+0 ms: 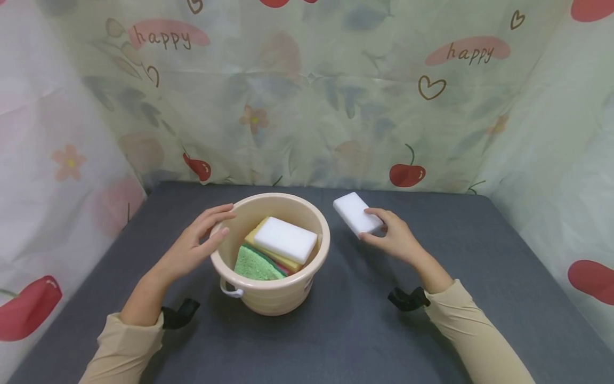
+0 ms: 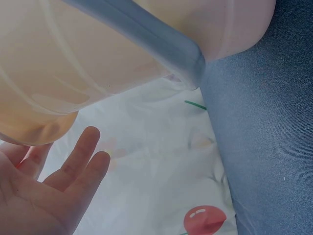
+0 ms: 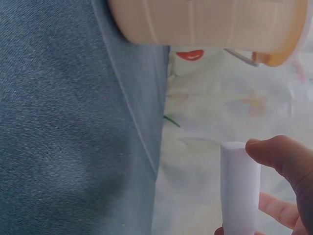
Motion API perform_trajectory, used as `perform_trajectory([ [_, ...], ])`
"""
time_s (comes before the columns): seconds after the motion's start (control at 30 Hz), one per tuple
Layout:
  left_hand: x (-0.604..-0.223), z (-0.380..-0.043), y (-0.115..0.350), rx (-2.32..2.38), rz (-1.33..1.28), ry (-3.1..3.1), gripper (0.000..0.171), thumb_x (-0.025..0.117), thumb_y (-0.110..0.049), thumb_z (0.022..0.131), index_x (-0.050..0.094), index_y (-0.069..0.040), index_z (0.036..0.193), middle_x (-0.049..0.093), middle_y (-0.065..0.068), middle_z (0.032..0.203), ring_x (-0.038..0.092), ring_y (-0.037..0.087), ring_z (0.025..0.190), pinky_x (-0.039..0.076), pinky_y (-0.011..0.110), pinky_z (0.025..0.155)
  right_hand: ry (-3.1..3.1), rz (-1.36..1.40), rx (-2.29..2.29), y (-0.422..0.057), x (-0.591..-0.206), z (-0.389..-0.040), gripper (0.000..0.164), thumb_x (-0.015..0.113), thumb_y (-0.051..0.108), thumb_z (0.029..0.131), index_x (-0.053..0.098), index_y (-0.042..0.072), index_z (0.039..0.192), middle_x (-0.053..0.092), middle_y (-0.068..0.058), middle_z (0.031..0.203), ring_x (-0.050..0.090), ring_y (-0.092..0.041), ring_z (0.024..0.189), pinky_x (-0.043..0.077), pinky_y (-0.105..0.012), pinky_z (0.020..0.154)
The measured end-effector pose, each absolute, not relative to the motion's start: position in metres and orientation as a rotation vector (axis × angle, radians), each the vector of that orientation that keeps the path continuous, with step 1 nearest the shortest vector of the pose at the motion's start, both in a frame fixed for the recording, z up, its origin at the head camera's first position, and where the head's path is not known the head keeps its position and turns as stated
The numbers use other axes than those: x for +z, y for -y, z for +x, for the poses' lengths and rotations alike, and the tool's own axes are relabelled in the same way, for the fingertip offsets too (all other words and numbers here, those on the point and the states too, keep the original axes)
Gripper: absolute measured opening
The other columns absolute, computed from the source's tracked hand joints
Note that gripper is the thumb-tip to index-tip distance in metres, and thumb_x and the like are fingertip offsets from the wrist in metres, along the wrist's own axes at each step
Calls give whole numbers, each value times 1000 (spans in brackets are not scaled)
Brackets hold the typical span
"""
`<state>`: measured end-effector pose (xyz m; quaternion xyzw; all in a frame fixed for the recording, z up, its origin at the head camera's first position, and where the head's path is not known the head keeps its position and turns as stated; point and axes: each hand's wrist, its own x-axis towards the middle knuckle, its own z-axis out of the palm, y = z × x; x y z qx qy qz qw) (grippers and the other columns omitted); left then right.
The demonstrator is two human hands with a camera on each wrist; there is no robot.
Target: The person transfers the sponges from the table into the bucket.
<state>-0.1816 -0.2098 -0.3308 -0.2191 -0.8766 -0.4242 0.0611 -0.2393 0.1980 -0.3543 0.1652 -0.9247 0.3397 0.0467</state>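
Note:
A cream bucket [image 1: 268,293] stands on the dark table, holding several sponges. On top lies a white sponge [image 1: 285,239], over a yellow sponge [image 1: 251,237], with a green sponge [image 1: 256,264] at the near side. My left hand [image 1: 194,240] is at the bucket's left rim, fingers extended; in the left wrist view the fingers [image 2: 80,156] are spread by the rim. To the right of the bucket, my right hand [image 1: 393,234] pinches a second white sponge [image 1: 355,210] between thumb and fingers, above the table. The right wrist view shows this sponge [image 3: 239,191] edge-on.
The dark cloth-covered table [image 1: 355,330] extends around the bucket. A printed curtain [image 1: 307,106] hangs behind the table and along both sides. The bucket's pale handle [image 1: 231,289] hangs down at its left. Black straps [image 1: 408,298] are on both wrists.

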Motion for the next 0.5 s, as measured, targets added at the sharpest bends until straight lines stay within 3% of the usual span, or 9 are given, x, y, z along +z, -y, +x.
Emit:
perform_trajectory([
  [0.2, -331, -182, 209, -1287, -667, 2650, 36, 50, -16, 96, 51, -9, 131, 35, 7, 148, 30, 27, 137, 29, 52, 105, 2797, 506, 1052, -197, -347, -235, 57, 71, 16, 81, 48, 1, 131, 48, -24, 133, 49, -36, 114, 45, -53, 94],
  [0.5, -330, -181, 209, -1294, -668, 2650, 36, 49, -17, 96, 50, -9, 131, 35, 8, 148, 30, 27, 137, 29, 54, 104, 2770, 532, 1056, -193, -336, -228, 56, 70, 17, 82, 49, 2, 131, 49, -22, 133, 49, -35, 117, 44, -52, 96],
])
